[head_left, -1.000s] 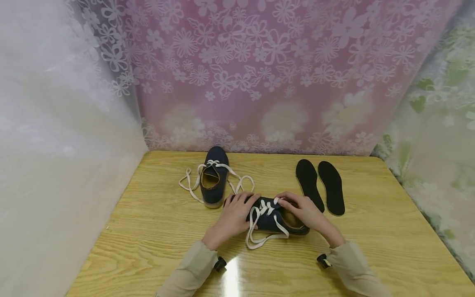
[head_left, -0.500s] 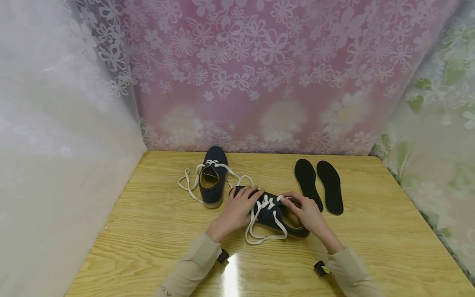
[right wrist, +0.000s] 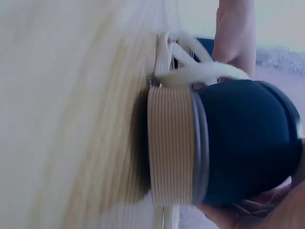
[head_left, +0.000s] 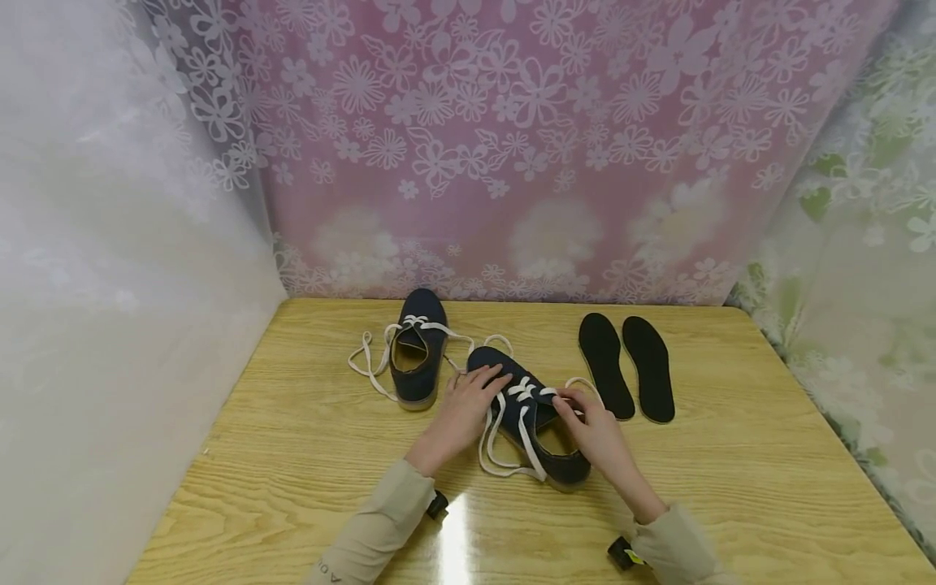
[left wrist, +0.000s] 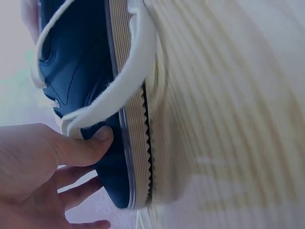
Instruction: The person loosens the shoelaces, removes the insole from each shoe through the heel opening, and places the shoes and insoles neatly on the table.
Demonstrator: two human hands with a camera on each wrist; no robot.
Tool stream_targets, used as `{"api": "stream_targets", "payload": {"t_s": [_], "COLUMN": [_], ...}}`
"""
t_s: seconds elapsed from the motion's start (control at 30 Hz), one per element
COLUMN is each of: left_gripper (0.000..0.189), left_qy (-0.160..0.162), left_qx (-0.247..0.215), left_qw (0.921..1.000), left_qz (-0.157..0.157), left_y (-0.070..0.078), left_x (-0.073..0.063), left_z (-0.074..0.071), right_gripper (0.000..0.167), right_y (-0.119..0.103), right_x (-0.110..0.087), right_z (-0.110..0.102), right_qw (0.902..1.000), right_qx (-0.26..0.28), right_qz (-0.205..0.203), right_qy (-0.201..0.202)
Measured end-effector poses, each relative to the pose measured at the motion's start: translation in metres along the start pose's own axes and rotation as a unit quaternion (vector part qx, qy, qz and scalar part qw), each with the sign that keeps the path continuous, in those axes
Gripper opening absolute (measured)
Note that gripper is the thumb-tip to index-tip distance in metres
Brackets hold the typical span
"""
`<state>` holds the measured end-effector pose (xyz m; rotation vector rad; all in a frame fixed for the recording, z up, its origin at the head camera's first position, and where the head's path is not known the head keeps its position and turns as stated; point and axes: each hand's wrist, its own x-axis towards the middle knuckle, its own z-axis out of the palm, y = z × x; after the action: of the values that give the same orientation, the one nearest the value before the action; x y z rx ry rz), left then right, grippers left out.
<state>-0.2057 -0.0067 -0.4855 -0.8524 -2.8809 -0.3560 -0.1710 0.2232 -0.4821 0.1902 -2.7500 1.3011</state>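
Note:
Close in front of me, a navy lace-up sneaker (head_left: 567, 468) sits at a slant on the table, toe away to the left and heel towards me. My left hand (head_left: 457, 416) grips its toe half; the left wrist view shows the thumb (left wrist: 102, 135) on the side just above the ribbed sole. At the far side of the shoe's opening, my right hand (head_left: 601, 435) pinches the collar beside the top eyelets. The heel (right wrist: 248, 143) hides most of those fingers in the right wrist view. White laces (head_left: 491, 455) hang loose on the near side.
A matching sneaker (head_left: 418, 382) stands behind to the left, toe away, its laces spread on the wooden table (head_left: 307, 479). Two black insoles (head_left: 606, 357) lie side by side at the back right. Flowered curtains (head_left: 504, 162) border the table's back and sides.
The near sneaker has turned: its toe has swung away from me and its heel has come nearer and to the left. Both hands have kept hold and moved with it.

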Motion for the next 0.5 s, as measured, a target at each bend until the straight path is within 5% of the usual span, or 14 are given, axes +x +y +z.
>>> {"api": "stream_targets", "payload": {"t_s": [0.13,0.33,0.5], "left_gripper": [0.053,0.051,0.048], "left_qy": [0.005,0.037,0.059], "left_qx": [-0.017,-0.041,-0.066], "left_qw": [0.9997,0.9979,0.9936], "left_qz": [-0.013,-0.032,-0.071], "left_y": [-0.006,-0.009,-0.007], "left_x": [-0.003,-0.013,-0.028], "left_z": [-0.004,-0.010,-0.009], "right_gripper": [0.037,0.029,0.050], "right_y": [-0.002,0.005,0.017], "right_x": [-0.002,0.007,0.021], "right_z": [0.002,-0.019,-0.035], "right_qw": [0.9991,0.9935,0.9566], "right_qx": [0.024,-0.066,-0.192], "right_qz": [-0.009,-0.082,-0.200], "right_qy": [-0.033,-0.043,-0.090]}}
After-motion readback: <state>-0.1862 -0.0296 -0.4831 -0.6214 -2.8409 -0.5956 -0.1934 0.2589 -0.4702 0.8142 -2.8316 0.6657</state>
